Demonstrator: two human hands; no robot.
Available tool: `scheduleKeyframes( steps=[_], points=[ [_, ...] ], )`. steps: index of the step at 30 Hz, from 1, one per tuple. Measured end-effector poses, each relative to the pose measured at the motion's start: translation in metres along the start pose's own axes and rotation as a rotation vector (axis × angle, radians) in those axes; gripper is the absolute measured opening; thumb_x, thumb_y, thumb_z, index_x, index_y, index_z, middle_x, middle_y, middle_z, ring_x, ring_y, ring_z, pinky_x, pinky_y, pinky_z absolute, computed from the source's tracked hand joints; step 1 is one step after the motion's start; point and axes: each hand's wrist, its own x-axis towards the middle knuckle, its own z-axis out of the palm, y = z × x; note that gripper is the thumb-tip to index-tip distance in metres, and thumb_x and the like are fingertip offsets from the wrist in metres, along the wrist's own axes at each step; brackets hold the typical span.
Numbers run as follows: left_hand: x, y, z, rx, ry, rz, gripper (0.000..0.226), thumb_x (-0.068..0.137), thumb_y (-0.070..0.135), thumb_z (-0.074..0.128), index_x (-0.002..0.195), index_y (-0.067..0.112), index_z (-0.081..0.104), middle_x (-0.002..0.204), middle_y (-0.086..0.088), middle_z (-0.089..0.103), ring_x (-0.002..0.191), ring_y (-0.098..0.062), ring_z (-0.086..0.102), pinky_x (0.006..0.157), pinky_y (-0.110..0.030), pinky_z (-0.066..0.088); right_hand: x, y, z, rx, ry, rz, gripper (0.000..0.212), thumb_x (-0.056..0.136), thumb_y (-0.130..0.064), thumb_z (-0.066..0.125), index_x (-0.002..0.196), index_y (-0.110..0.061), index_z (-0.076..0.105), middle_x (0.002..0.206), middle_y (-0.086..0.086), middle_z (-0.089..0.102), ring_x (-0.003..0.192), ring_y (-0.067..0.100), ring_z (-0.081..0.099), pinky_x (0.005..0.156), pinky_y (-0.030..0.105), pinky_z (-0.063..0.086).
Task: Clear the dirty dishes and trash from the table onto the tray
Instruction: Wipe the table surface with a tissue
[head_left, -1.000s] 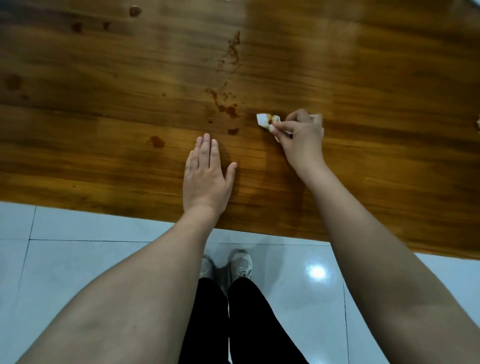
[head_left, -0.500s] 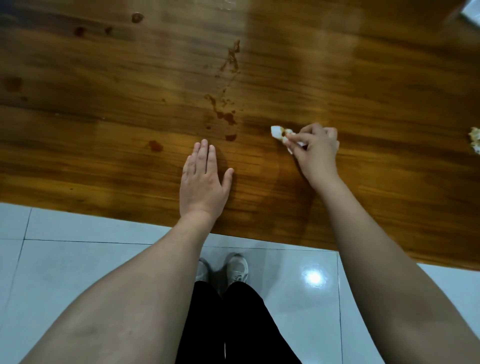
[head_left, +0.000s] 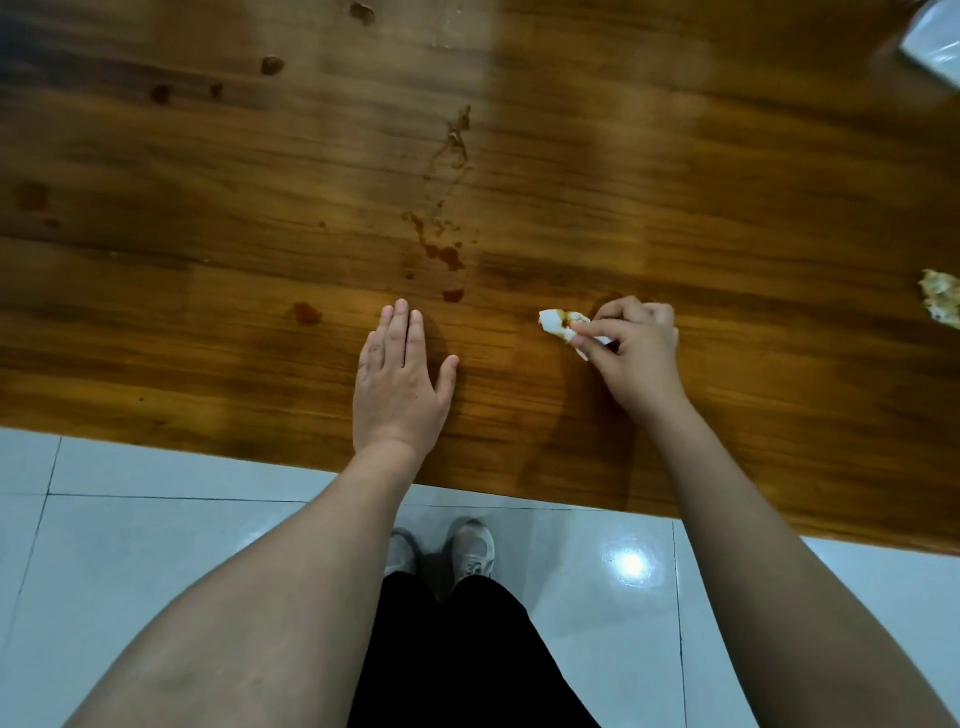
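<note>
Sauce-stained wooden table (head_left: 675, 182) bears crumpled napkin (head_left: 941, 304)

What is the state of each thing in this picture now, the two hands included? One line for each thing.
table: dirty, with brown sauce spots.
left hand: open, flat on the table.
tissue: crumpled, stained brown.
right hand: pinches the tissue.
paper wad: crumpled, lies untouched at the right edge of the view.

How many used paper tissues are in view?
2: a white, brown-stained tissue pinched in the right hand, and a crumpled stained tissue at the picture's right edge. Others may be off-frame.
</note>
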Motion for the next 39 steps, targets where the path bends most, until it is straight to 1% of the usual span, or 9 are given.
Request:
scheduleKeyframes(
  steps=[6,11,14,18,21,25,28,33,39],
  points=[
    [0.000,-0.002,0.000,-0.013,-0.010,0.001,0.067,0.100,0.050,0.026,0.154,0.016,0.008,0.163,-0.003,0.002,0.149,-0.017,-0.004,0.117,-0.028,-0.005,0.036,-0.008,-0.004,-0.001,0.043,0.119,0.024,0.090,-0.027,0.065,0.111,-0.019,0.073,0.113,-0.006,0.058,0.114,0.020,0.037,0.092,0.029,0.031],
    [-0.001,0.000,-0.001,0.004,-0.020,-0.004,0.067,0.100,0.051,0.025,0.154,0.015,0.008,0.163,-0.003,0.002,0.149,-0.018,-0.004,0.118,-0.030,-0.003,0.015,-0.007,0.002,0.003,0.072,0.136,0.024,0.092,-0.027,0.063,0.112,-0.019,0.072,0.110,-0.008,0.057,0.111,0.017,0.037,0.089,0.025,0.030],
    [-0.001,0.001,-0.004,-0.017,-0.032,-0.002,0.067,0.100,0.051,0.025,0.154,0.015,0.008,0.163,-0.003,0.002,0.149,-0.018,-0.003,0.118,-0.030,-0.003,-0.007,-0.006,0.001,-0.002,0.015,0.110,0.024,0.092,-0.027,0.062,0.113,-0.021,0.071,0.109,-0.010,0.057,0.108,0.015,0.036,0.088,0.026,0.026],
    [-0.001,-0.001,-0.010,-0.060,-0.073,-0.005,0.068,0.100,0.052,0.024,0.154,0.015,0.007,0.163,-0.002,0.001,0.149,-0.017,-0.005,0.118,-0.030,-0.003,-0.021,-0.013,-0.006,-0.086,-0.121,0.069,0.025,0.093,-0.029,0.060,0.114,-0.022,0.071,0.117,-0.008,0.059,0.111,0.018,0.038,0.084,0.028,0.024],
    [0.002,-0.002,-0.018,-0.186,-0.143,-0.009,0.067,0.100,0.050,0.029,0.154,0.016,0.010,0.163,0.000,0.001,0.149,-0.015,-0.005,0.119,-0.031,-0.001,-0.023,-0.029,-0.006,-0.084,-0.163,0.043,0.025,0.093,-0.028,0.059,0.115,-0.022,0.070,0.116,-0.007,0.059,0.110,0.018,0.039,0.086,0.030,0.028],
    [-0.002,-0.009,-0.038,-0.348,-0.220,-0.011,0.063,0.100,0.045,0.037,0.153,0.019,0.017,0.162,0.004,0.005,0.149,-0.015,0.001,0.119,-0.035,0.010,-0.028,-0.058,0.006,0.076,-0.092,0.083,0.025,0.092,-0.027,0.062,0.114,-0.019,0.071,0.112,-0.006,0.061,0.105,0.014,0.040,0.094,0.039,0.039],
    [-0.015,-0.031,-0.049,-0.283,-0.147,0.033,0.056,0.102,0.039,0.038,0.152,0.019,0.023,0.161,0.004,0.013,0.148,-0.014,0.007,0.117,-0.032,0.016,-0.026,-0.087,0.020,0.115,-0.076,0.069,0.024,0.091,-0.026,0.063,0.113,-0.018,0.071,0.112,-0.004,0.062,0.108,0.016,0.041,0.095,0.041,0.041],
    [-0.014,-0.088,-0.059,-0.286,-0.145,-0.007,0.054,0.103,0.037,0.034,0.151,0.015,0.026,0.160,0.001,0.016,0.148,-0.015,0.009,0.117,-0.033,0.020,-0.016,-0.141,0.052,0.102,-0.114,0.004,0.024,0.091,-0.026,0.064,0.112,-0.020,0.072,0.112,-0.005,0.062,0.107,0.017,0.041,0.095,0.039,0.039],
    [0.016,-0.143,-0.081,-0.245,-0.210,0.028,0.065,0.100,0.045,0.039,0.153,0.016,0.015,0.162,0.001,0.006,0.149,-0.016,0.002,0.118,-0.032,0.015,-0.013,-0.199,0.100,-0.007,-0.125,-0.060,0.026,0.094,-0.029,0.059,0.118,-0.026,0.068,0.114,-0.007,0.061,0.108,0.015,0.041,0.085,0.026,0.029]
  ],
)
